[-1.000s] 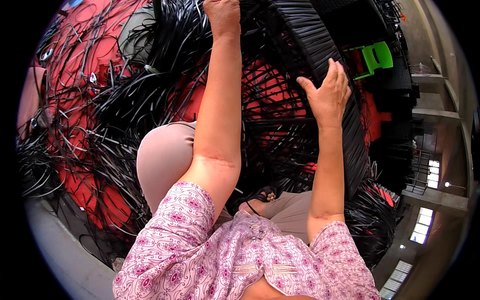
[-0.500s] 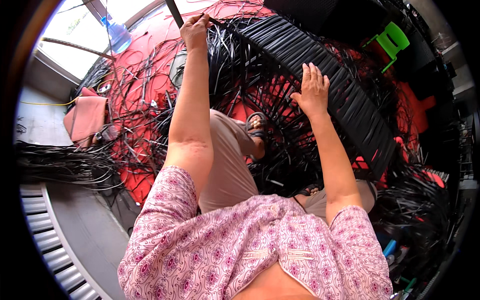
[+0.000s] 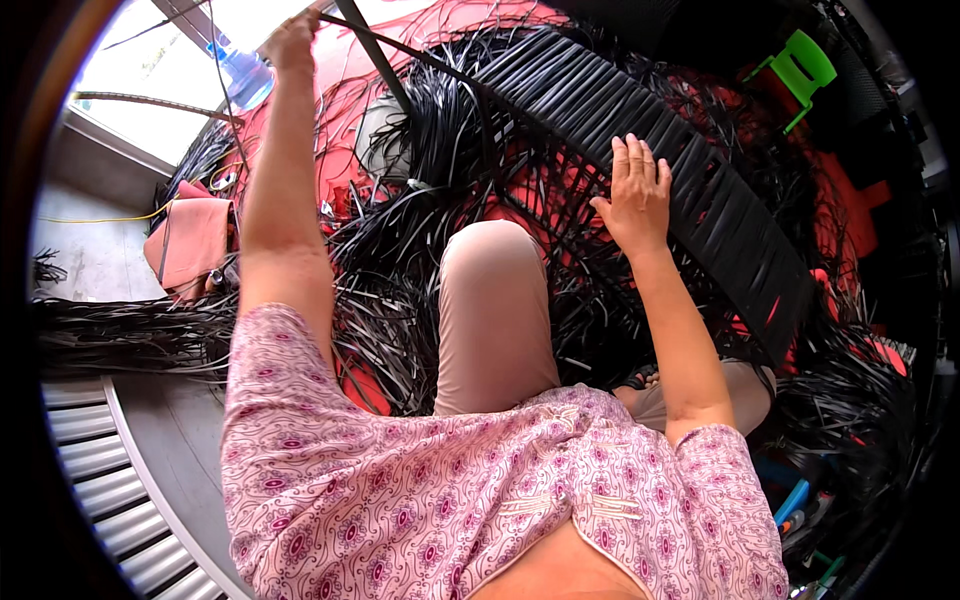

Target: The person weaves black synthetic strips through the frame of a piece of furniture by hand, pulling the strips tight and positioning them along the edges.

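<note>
A long panel, wrapped crosswise in black flat strips, slants from upper middle to lower right. From its upper left end one black strip runs taut to my left hand. That hand is stretched far out at the upper left, with its fingers closed on the strip's end. My right hand lies flat at the panel's near edge, fingers together and thumb out, holding nothing. Beneath the panel a dark open frame shows partly through loose strips.
Loose black strips lie heaped over the red floor covering. A dark pole rises near the strip. A blue water jug and pink cloth are at left, a green chair at upper right, and metal slats at lower left.
My left hand has moved left and outward, drawing out a longer length of strip. My right hand stays by the panel's edge. My left knee has come up into view.
</note>
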